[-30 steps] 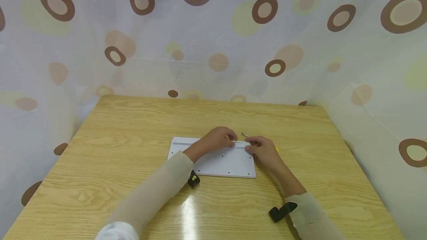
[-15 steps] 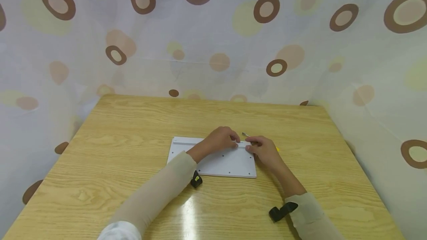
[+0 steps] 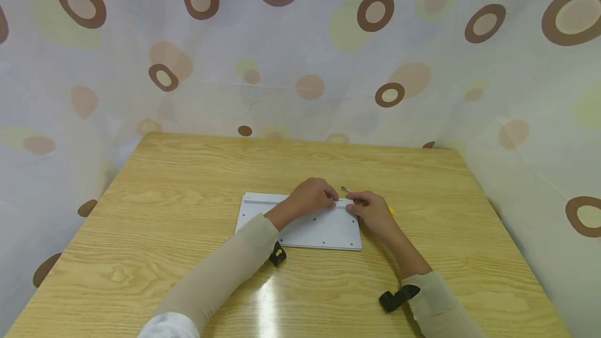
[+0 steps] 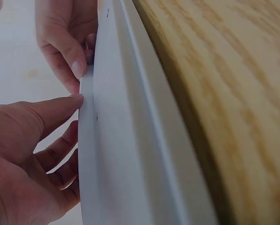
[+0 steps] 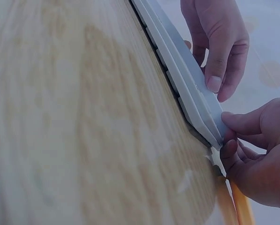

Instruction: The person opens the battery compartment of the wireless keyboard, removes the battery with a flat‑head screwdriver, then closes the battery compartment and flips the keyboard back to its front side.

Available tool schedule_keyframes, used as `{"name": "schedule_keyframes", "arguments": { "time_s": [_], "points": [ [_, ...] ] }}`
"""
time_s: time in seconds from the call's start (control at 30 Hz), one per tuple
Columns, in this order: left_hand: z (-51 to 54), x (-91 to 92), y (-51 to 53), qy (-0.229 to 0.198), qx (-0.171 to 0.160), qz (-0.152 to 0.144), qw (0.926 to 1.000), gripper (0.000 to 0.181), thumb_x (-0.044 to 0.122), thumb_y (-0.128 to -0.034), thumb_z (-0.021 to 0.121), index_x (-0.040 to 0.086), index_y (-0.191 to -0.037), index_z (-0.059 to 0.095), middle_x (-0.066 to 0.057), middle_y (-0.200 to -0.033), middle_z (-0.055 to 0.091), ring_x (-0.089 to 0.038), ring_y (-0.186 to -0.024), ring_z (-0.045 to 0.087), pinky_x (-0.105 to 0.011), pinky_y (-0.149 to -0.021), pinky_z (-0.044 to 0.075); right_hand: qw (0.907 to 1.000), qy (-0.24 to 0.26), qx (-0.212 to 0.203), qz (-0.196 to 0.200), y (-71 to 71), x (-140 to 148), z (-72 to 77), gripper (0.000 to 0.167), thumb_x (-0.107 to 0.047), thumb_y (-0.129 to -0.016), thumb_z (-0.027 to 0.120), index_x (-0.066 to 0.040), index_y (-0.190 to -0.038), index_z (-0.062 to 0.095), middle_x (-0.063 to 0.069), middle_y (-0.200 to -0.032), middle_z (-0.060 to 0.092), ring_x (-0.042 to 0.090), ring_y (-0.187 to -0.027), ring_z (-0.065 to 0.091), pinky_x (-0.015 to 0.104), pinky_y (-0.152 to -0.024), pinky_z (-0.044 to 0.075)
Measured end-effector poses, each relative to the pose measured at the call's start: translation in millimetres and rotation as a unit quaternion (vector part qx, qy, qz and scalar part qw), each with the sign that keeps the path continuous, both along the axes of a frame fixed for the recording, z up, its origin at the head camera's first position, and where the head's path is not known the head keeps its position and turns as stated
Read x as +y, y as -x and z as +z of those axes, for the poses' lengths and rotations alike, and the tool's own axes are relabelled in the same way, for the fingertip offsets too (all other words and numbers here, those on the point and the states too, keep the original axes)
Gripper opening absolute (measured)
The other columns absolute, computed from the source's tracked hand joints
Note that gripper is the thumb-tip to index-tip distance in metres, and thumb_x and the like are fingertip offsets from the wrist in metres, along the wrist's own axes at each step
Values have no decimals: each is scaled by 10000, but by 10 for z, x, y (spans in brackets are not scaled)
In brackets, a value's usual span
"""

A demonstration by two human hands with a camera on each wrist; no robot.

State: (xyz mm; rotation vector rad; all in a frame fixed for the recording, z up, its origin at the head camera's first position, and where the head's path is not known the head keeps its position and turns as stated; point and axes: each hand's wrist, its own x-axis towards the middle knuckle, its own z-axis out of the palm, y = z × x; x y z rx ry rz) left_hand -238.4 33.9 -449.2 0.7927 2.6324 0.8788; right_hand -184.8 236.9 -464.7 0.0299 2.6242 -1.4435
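A white keyboard (image 3: 324, 229) lies face down, its back dotted with small dark holes; keys show under its edge in the right wrist view. My left hand (image 3: 310, 197) grips its far raised edge, thumb on the near side, the other fingers behind. At the far right corner, the thumb and curled fingers of my right hand (image 3: 373, 213) pinch the edge (image 5: 215, 110). A screwdriver's metal tip (image 3: 346, 189) shows beyond my right hand, its yellow-orange handle (image 5: 243, 206) beneath the hand; whether the fingers touch it I cannot tell.
The wooden table (image 3: 188, 171) extends around the keyboard. A patterned curtain (image 3: 281, 56) hangs behind the table and at both sides. Black camera mounts sit at both wrists, the right one (image 3: 398, 298) low over the table's front part.
My left hand has shifted slightly to the right along the far edge, closer to my right hand. My right hand and the screwdriver look nearly still.
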Motion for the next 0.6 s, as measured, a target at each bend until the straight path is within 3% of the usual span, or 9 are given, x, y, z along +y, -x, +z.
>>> {"name": "schedule_keyframes", "arguments": {
  "time_s": [0.4,0.6],
  "points": [
    [0,13,9,151,-14,-23,9999,166,207,-945,721,190,-1101,775,2,-1150,709,-146,-1067,623,-331,-952,496,9999,100,-45,20,-6,-14,7,321,-149,-970,673,-59,-1278,667,142,-1187,575,221,-932,536,267,-730,489],
    [31,51,29,449,27,-68,9990,182,239,-933,738,184,-1105,762,27,-1120,718,-119,-1018,631,-325,-912,512,9999,94,-57,10,-7,2,0,327,-145,-970,669,-63,-1287,664,136,-1176,575,214,-908,536,259,-719,489]
  ]
}}
